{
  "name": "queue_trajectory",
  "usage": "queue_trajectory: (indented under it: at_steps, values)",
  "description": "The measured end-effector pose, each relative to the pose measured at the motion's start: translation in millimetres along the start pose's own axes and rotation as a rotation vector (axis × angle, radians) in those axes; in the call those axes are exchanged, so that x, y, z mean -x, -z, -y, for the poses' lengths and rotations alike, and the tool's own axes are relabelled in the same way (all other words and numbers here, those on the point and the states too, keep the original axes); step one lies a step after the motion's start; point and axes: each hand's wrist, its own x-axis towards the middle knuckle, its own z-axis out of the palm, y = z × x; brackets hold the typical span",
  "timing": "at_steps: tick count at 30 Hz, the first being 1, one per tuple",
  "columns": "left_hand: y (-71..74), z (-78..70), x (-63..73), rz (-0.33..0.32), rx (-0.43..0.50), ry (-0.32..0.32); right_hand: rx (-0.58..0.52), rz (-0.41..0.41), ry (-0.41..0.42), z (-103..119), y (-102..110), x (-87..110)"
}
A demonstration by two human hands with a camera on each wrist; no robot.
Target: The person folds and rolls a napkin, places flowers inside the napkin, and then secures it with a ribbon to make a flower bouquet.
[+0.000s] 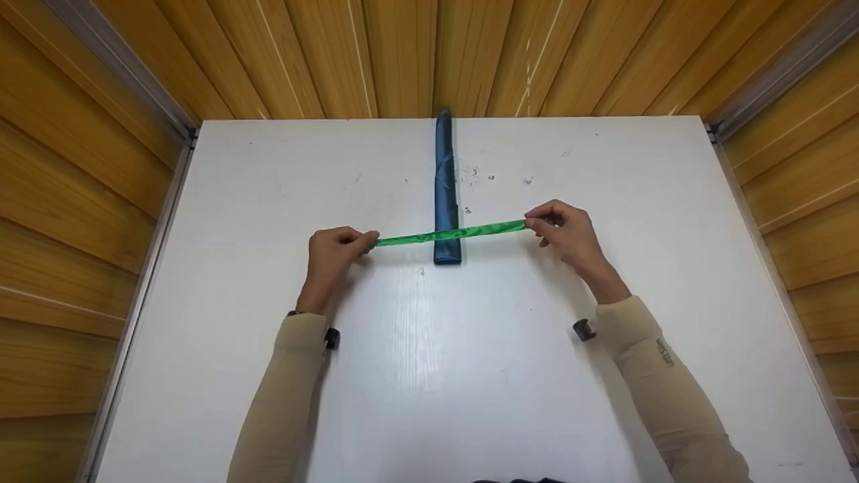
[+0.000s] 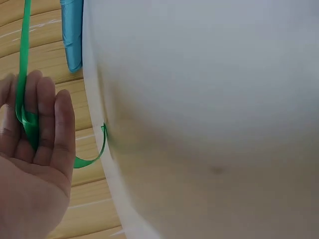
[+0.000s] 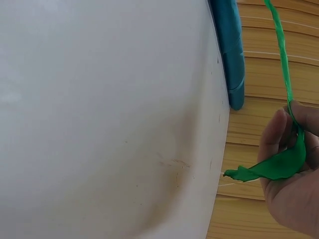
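Observation:
A narrow green ribbon (image 1: 483, 229) is stretched nearly level between the two hands, its right end slightly higher in the head view. My left hand (image 1: 335, 251) pinches it at one side between thumb and fingers. In the left wrist view, ribbon (image 2: 31, 130) bunches inside the fingers and a loose tail curls out past the little finger. My right hand (image 1: 567, 235) pinches the other side; there a wider, twisted tail (image 3: 279, 164) hangs out across the palm. The ribbon crosses over the near end of a long, shiny blue roll (image 1: 445, 181) lying lengthwise on the table.
The white table (image 1: 416, 376) has small dark marks right of the blue roll. Wood-look panels (image 1: 402, 60) rise behind it and on both sides. Each forearm wears a beige sleeve, with a small black piece (image 1: 584, 329) by the right cuff and another (image 1: 332, 338) by the left.

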Motion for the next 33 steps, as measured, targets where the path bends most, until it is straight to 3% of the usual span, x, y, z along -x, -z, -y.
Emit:
queue_trajectory:
  at_steps: [6, 10, 16, 22, 27, 33]
  values:
    - [-2.2, -1.3, -1.0, -0.051, -0.113, 0.014, -0.001, 0.011, 0.039, -0.7, -2.6, 0.6]
    - [-3.9, -4.0, -1.1, -0.039, -0.177, -0.003, 0.0, 0.023, 0.058, -0.2, -4.9, 1.7]
    - [-0.8, -8.2, 0.3, -0.04, -0.464, -0.069, 0.029, 0.006, 0.065, 0.4, -3.4, 2.0]
    - [6.4, -11.6, 0.3, -0.069, -0.542, -0.002, 0.052, 0.002, 0.033, -3.2, -0.4, 1.8]
    - [9.6, -16.5, 1.4, -0.055, -0.655, 0.027, 0.061, 0.01, 0.027, -0.9, -0.7, 2.9]
    - [10.0, -22.5, 2.3, -0.047, -0.82, -0.066, 0.066, 0.012, 0.029, 1.5, -1.5, 3.4]
